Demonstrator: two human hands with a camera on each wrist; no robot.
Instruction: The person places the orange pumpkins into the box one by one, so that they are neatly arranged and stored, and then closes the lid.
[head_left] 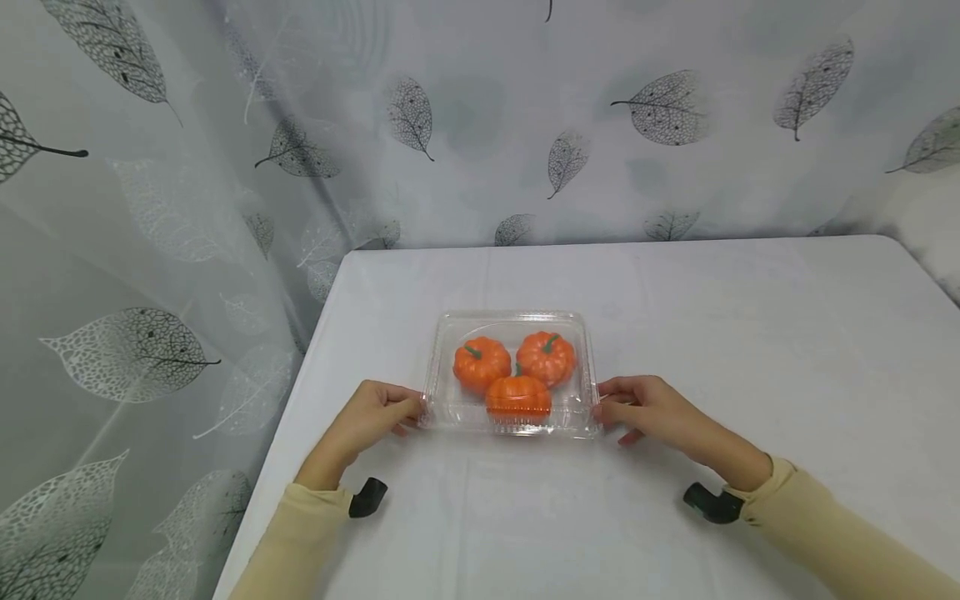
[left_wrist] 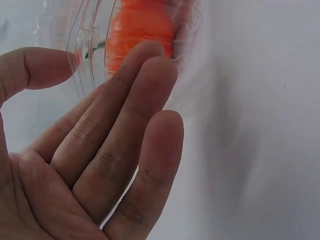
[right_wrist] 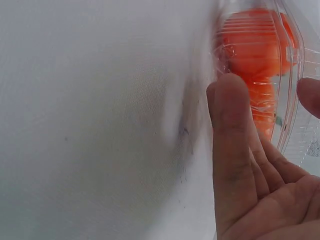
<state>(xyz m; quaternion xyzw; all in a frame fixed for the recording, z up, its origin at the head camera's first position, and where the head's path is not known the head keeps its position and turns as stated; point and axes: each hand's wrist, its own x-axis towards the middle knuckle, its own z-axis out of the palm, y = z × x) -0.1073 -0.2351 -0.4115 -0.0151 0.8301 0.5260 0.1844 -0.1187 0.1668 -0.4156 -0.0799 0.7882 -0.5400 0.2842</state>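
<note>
A clear plastic clamshell box (head_left: pixel 465 412) is over the white table, with three small orange pumpkins inside. One pumpkin (head_left: pixel 482 364) sits at the left, another pumpkin (head_left: pixel 547 359) at the right, and a third pumpkin (head_left: pixel 518 398) in front of them. My left hand (head_left: pixel 378 417) holds the box's left edge near its front corner; in the left wrist view the thumb touches the rim and the other fingers extend along the side. At the opposite edge, my right hand (head_left: pixel 648 412) holds the box between thumb and fingers. Some fingertips are hidden behind the plastic.
White cloth covers the table (head_left: pixel 750 333), whose left edge runs close to my left arm. A grey curtain (head_left: pixel 480 125) with a leaf print hangs behind the table and along the left. Dark devices (head_left: pixel 369 497) stick out at both sleeve cuffs.
</note>
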